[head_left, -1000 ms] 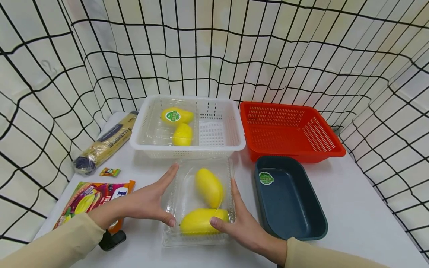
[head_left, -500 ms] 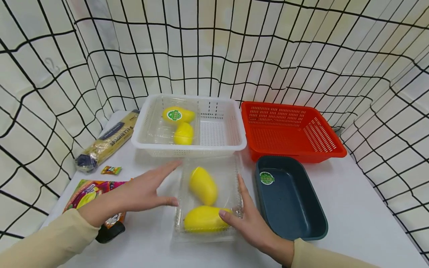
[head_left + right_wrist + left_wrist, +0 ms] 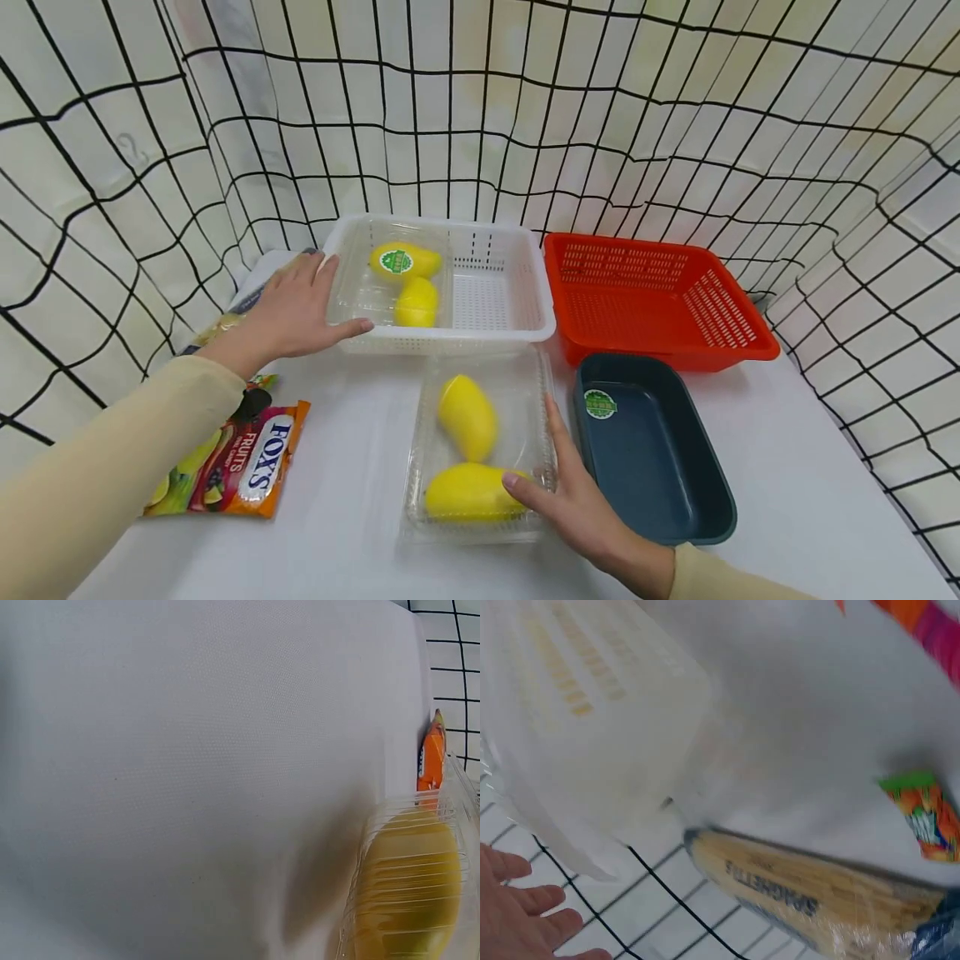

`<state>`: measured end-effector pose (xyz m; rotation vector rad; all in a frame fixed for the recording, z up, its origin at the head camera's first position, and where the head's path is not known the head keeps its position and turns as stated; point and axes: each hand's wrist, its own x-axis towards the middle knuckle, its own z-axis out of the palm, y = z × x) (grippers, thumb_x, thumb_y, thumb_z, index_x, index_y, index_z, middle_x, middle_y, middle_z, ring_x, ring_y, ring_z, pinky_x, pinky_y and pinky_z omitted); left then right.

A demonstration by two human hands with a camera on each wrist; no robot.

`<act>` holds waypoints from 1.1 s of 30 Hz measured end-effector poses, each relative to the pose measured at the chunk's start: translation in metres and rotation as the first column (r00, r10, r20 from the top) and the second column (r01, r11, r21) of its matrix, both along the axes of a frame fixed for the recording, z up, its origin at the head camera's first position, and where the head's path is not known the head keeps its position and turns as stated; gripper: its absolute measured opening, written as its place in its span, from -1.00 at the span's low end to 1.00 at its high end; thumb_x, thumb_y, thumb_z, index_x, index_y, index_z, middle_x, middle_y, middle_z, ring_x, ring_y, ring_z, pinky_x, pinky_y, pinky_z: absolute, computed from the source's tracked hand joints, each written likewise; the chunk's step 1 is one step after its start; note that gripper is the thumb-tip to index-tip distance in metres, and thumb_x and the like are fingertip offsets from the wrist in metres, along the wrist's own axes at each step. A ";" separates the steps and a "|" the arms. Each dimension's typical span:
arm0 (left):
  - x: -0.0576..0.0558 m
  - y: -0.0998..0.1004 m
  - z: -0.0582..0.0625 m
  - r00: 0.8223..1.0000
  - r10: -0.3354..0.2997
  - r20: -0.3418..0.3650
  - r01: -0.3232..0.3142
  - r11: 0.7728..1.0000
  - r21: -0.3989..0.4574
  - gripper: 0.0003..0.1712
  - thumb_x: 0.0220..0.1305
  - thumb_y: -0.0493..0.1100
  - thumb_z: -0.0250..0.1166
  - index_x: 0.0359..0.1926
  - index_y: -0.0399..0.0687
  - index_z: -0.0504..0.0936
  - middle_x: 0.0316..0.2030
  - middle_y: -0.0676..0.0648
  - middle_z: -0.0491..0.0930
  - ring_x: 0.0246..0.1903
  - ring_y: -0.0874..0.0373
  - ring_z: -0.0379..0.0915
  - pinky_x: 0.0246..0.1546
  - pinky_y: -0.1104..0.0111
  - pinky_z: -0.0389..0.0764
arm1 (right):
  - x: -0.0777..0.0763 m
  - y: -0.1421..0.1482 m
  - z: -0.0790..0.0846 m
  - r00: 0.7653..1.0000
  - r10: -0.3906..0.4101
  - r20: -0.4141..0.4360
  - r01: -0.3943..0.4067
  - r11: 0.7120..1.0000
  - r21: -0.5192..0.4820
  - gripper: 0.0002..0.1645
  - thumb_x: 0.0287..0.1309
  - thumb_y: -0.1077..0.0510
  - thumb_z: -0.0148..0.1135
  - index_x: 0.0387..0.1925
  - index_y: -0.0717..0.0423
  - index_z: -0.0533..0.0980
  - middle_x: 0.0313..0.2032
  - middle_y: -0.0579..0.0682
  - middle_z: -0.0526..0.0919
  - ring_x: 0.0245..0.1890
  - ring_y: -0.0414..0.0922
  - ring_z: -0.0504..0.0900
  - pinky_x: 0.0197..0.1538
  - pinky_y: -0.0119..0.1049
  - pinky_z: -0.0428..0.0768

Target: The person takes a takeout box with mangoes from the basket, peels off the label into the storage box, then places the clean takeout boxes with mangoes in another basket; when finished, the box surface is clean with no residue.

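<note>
A clear plastic box lay on the white table, directly in front of the white basket. Inside it were two yellow fruits, one slanting on the side toward the basket, the other lying crosswise at the end away from it. The right hand rested along the box's right side, thumb over the lid, fingers extended. The left hand was spread at the basket's left side, its thumb by the front rim; whether it touched the basket could not be told. The basket held another clear box with two yellow fruits, one bearing a green sticker. Just right of the basket sat a red basket; a dark blue tray lay to its front right. Left of it was a spaghetti pack, and to its front left a small wrapped candy and a FOX'S bag. Black netting stood behind it.
</note>
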<state>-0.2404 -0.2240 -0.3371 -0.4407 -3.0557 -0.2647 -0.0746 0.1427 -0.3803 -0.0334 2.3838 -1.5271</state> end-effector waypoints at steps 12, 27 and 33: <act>-0.020 -0.012 -0.009 0.987 0.002 0.159 0.017 0.993 -0.116 0.40 0.29 0.56 0.02 0.54 -0.57 -0.26 0.55 -0.57 -0.32 0.55 -0.50 -0.37 0.46 -0.42 -0.12 | -0.005 0.008 0.010 0.999 0.029 0.019 -0.029 0.998 0.054 0.31 0.16 -0.15 0.38 0.65 -0.27 -0.31 0.66 0.08 -0.23 0.59 0.28 -0.03 0.36 0.52 0.21; -0.025 -0.015 -0.016 0.981 0.018 0.191 -0.008 0.998 -0.056 0.46 0.26 0.59 0.04 0.54 -0.54 -0.35 0.56 -0.55 -0.37 0.56 -0.48 -0.42 0.50 -0.37 -0.22 | -0.028 0.041 0.081 0.978 0.186 0.090 -0.171 0.974 -0.150 0.09 0.33 -0.09 0.18 0.62 -0.52 -0.28 0.64 0.00 -0.24 0.54 0.26 -0.04 0.37 0.44 0.33; -0.025 -0.012 -0.016 0.978 0.014 0.206 -0.004 0.999 -0.048 0.47 0.25 0.60 0.03 0.54 -0.53 -0.37 0.56 -0.53 -0.39 0.57 -0.46 -0.43 0.49 -0.39 -0.22 | -0.076 0.079 0.116 0.983 0.179 -0.034 -0.182 0.948 -0.260 -0.06 0.46 -0.02 0.04 0.60 -0.60 -0.25 0.50 0.04 0.08 0.36 0.11 0.27 0.33 0.23 0.46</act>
